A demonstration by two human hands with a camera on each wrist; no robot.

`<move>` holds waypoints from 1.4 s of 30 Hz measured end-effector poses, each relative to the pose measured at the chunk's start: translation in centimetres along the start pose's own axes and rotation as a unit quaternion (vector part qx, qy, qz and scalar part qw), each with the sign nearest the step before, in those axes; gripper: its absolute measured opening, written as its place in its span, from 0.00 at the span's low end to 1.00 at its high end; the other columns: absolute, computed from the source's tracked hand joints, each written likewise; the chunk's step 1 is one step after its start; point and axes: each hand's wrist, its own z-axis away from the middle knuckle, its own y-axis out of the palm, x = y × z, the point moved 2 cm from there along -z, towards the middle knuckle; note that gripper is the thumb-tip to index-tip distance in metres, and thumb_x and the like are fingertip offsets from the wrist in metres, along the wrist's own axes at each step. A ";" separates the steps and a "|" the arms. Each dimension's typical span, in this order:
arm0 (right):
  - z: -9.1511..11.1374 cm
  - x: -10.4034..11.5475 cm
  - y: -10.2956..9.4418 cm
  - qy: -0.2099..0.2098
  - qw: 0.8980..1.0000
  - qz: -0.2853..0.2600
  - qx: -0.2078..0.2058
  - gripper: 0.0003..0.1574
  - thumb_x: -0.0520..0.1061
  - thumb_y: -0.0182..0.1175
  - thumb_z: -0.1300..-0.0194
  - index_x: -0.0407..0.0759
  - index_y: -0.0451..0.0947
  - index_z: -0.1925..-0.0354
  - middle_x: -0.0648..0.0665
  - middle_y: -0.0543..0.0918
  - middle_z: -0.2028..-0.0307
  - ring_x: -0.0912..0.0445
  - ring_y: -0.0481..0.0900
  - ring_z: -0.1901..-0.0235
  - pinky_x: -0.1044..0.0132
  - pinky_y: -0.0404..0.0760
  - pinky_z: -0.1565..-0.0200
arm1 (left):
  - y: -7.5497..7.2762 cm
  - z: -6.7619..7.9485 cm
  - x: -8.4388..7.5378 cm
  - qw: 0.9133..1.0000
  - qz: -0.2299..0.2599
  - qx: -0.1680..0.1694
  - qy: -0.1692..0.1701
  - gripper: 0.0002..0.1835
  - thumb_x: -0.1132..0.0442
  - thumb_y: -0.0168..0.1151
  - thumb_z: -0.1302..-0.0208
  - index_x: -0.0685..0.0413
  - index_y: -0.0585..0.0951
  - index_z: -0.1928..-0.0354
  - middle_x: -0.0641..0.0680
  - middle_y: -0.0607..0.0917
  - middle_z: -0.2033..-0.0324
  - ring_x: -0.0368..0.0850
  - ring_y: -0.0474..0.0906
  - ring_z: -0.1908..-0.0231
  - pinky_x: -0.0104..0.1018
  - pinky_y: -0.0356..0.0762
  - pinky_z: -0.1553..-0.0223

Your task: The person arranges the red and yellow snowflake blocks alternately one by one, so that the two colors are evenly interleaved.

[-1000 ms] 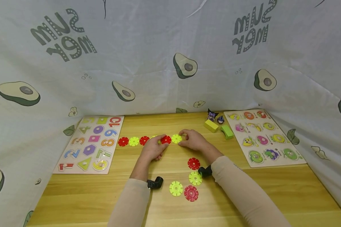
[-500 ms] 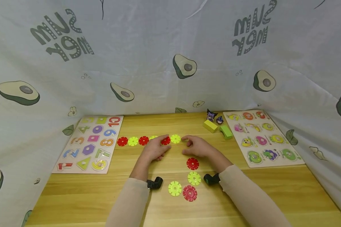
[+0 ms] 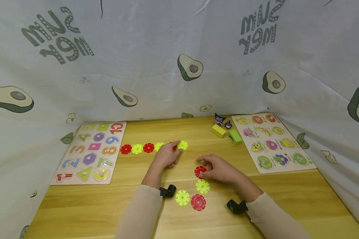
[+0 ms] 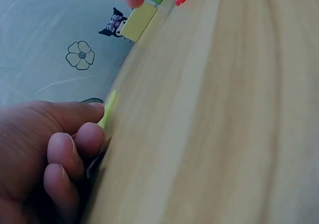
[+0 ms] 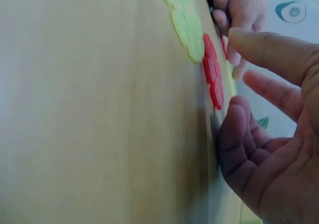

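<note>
A row of red and yellow-green notched plastic discs lies across the table. Index finger and thumb of my left hand hold the edges of the row's rightmost yellow disc; that hand covers part of the row. In the left wrist view, the same yellow disc shows edge-on at the fingertips. My right hand is over a loose red disc, thumb and index finger spread apart. The right wrist view shows a gap between those fingers and the red disc.
Nearer me lie two yellow discs and another red disc. A number puzzle board is at left, a fruit puzzle board at right. Yellow and green blocks and small figurines stand at the back.
My right hand has left the end of the row and come down and right to the loose red disc. My left hand has shifted right, from the row's last red disc to its last yellow one.
</note>
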 end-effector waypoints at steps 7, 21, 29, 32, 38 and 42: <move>0.8 -0.5 0.0 0.006 0.999 0.025 -0.028 0.26 0.46 0.69 0.47 0.50 0.76 0.48 0.48 0.72 0.66 0.55 0.69 0.71 0.64 0.73 0.70 | 0.0 0.0 0.0 1.000 0.020 -0.012 -0.012 0.25 0.50 0.56 0.35 0.35 0.68 0.35 0.53 0.76 0.90 0.43 0.68 0.94 0.35 0.73 0.90; 0.3 -0.6 -0.2 0.001 0.997 0.073 0.017 0.24 0.45 0.68 0.46 0.55 0.76 0.50 0.47 0.70 0.68 0.55 0.67 0.72 0.64 0.69 0.71 | -0.1 -0.2 0.2 0.999 0.001 -0.040 0.009 0.23 0.52 0.56 0.35 0.38 0.71 0.37 0.52 0.76 0.91 0.43 0.69 0.95 0.34 0.72 0.91; 0.4 -0.9 0.1 0.018 0.999 0.028 -0.015 0.23 0.43 0.71 0.50 0.51 0.71 0.58 0.47 0.72 0.69 0.55 0.69 0.74 0.64 0.71 0.74 | 0.1 -0.2 0.5 0.999 0.018 -0.031 -0.003 0.23 0.52 0.57 0.36 0.38 0.72 0.38 0.53 0.77 0.90 0.43 0.68 0.94 0.35 0.73 0.91; 0.5 -1.0 0.0 0.015 0.999 0.017 -0.024 0.22 0.43 0.70 0.48 0.54 0.71 0.58 0.48 0.72 0.71 0.55 0.70 0.74 0.64 0.73 0.73 | 0.1 -0.1 0.5 0.999 0.023 -0.030 -0.002 0.23 0.52 0.57 0.36 0.37 0.72 0.39 0.53 0.77 0.90 0.43 0.68 0.94 0.35 0.73 0.91; -0.2 -1.2 -0.7 0.029 0.991 -0.127 -0.036 0.17 0.38 0.61 0.40 0.47 0.73 0.52 0.41 0.73 0.69 0.53 0.79 0.73 0.61 0.81 0.70 | 0.2 0.0 0.5 0.999 0.029 -0.026 0.002 0.23 0.52 0.57 0.36 0.38 0.72 0.39 0.53 0.76 0.90 0.43 0.67 0.94 0.35 0.72 0.91; -1.8 -1.3 -1.3 0.056 0.968 -0.239 -0.061 0.19 0.35 0.58 0.37 0.41 0.70 0.47 0.36 0.72 0.66 0.50 0.82 0.69 0.58 0.82 0.65 | 0.3 0.0 0.5 0.999 0.032 -0.024 0.001 0.23 0.52 0.58 0.36 0.38 0.72 0.39 0.53 0.77 0.90 0.43 0.68 0.94 0.35 0.72 0.91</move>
